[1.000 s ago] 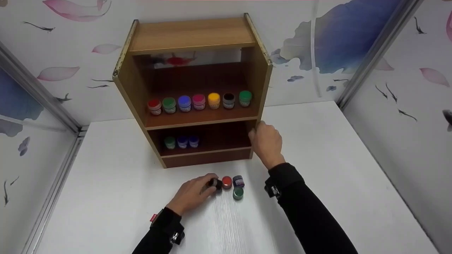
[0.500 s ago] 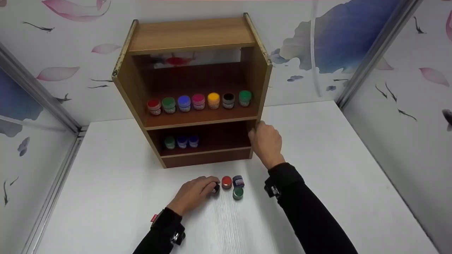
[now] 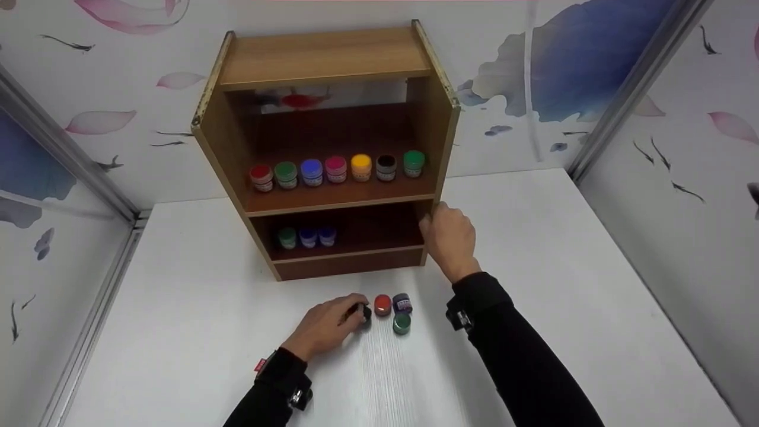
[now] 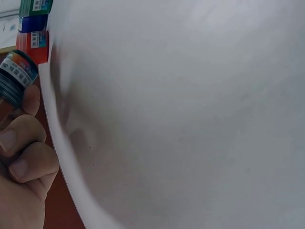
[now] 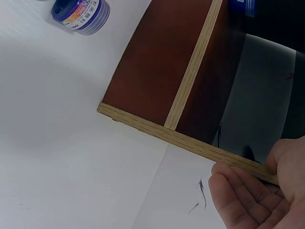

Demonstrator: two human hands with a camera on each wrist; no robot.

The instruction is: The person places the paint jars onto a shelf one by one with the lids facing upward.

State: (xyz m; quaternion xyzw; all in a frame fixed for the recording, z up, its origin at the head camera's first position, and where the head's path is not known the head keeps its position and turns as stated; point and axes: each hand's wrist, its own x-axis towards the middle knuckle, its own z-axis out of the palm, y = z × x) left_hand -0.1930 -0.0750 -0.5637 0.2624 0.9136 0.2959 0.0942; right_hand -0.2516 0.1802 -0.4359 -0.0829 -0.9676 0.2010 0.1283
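Observation:
My left hand (image 3: 326, 325) pinches a dark paint jar (image 4: 18, 74) between thumb and fingers, low over the white table. The jar is tilted, and in the head view the fingers cover much of it. Right beside it sits a red paint jar (image 3: 382, 305); a dark blue-purple jar (image 3: 402, 303) and a green jar (image 3: 402, 324) stand to its right. My right hand (image 3: 450, 240) grips the right side panel (image 5: 190, 147) of a wooden shelf unit, thumb on the inner side and fingers outside.
On the upper shelf board (image 3: 338, 204) stands a row of several paint jars with differently coloured lids. A green jar (image 3: 287, 238) and two blue jars (image 3: 308, 238) are at the left of the lower compartment. Patterned wall panels (image 3: 510, 142) enclose the table.
The left hand's fingers turned over the dark jar, hiding most of it half a second ago; now more of it shows again. The right hand stays on the panel.

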